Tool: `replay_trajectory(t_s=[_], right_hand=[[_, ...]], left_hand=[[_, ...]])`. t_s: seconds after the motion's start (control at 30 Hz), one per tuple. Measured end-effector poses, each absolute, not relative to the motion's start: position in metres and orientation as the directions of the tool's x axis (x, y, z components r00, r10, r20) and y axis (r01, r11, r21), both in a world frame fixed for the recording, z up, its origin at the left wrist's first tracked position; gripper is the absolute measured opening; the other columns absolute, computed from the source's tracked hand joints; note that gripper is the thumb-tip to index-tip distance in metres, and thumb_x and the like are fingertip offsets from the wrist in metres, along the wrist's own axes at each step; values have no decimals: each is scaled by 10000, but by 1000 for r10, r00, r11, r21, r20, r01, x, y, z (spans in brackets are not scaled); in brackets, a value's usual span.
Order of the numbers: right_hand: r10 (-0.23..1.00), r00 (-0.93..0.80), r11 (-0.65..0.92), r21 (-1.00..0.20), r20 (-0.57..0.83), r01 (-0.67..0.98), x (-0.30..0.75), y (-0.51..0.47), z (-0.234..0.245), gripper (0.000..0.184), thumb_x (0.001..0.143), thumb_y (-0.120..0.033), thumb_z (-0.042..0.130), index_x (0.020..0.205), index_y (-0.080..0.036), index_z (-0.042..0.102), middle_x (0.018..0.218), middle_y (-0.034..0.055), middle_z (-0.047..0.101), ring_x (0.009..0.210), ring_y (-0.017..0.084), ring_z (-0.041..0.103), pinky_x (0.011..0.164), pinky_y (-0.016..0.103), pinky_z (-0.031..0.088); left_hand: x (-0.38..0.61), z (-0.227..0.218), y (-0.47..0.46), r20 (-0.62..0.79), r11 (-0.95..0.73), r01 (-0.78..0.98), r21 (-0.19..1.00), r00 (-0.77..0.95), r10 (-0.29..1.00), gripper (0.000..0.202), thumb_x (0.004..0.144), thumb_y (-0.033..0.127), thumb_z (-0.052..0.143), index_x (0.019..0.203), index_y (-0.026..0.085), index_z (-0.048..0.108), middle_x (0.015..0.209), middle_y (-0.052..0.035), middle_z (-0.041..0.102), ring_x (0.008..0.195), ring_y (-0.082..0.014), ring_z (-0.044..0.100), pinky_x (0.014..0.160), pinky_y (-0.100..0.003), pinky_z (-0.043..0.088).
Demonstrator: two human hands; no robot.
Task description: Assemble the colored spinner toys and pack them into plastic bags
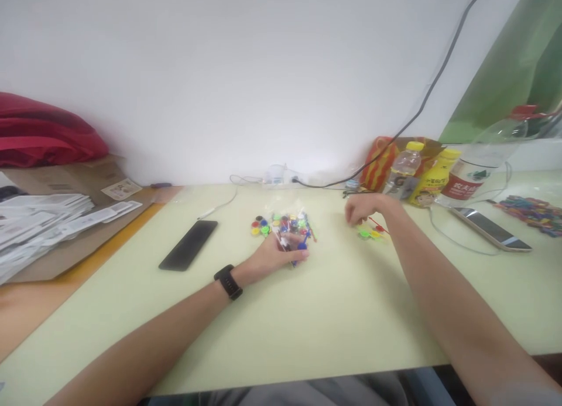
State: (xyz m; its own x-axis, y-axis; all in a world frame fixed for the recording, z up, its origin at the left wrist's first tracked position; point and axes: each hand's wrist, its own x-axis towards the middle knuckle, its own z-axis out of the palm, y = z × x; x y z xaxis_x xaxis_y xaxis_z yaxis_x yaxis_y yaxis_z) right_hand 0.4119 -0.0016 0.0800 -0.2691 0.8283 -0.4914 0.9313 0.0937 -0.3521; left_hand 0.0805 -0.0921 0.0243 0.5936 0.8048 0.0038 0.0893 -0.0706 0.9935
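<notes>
My left hand (274, 255), with a black watch at the wrist, is closed around several small plastic pieces with thin stems. A blue piece (302, 244) sticks out by the thumb. Just beyond lies a pile of small colourful plastic pieces (287, 219), with a few round red, yellow and blue ones (256, 231) at its left side. To the right, my right hand (363, 208) has its fingers curled downward, and what is in them is hidden. Close below it on the table are a green piece (364, 234), a yellow piece (375, 234) and a red stemmed piece (380, 228).
A black phone (188, 245) lies left of my left hand. At the right stand bottles (403, 169), a large jug (468, 180), another phone (492, 229) and a heap of coloured pieces (531, 212). Papers (48, 227) and cardboard (70, 180) occupy the left. A cable (421, 110) crosses the wall.
</notes>
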Motion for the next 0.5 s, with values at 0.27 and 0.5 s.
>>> replay_trajectory(t_s=[0.27,0.5], right_hand=[[851,-351,137,-479,-391,867,407,-14,102,250,676,-341,782,840,-151,778,813,90,756,790,230,709,699,295,548],[917,-368,366,-689,153,626,404,-56,161,312,772,-486,836,884,-198,789,731,48,709,658,175,644,597,295,508]], left_hand=[[81,23,-94,2,-88,119,989,587,810,406,801,446,853,1039,165,681,761,-37,719,664,-158,657,617,-272,530],[80,25,-98,0,-93,130,987,580,814,387,761,440,880,968,176,687,751,-25,703,616,-138,617,568,-244,496]])
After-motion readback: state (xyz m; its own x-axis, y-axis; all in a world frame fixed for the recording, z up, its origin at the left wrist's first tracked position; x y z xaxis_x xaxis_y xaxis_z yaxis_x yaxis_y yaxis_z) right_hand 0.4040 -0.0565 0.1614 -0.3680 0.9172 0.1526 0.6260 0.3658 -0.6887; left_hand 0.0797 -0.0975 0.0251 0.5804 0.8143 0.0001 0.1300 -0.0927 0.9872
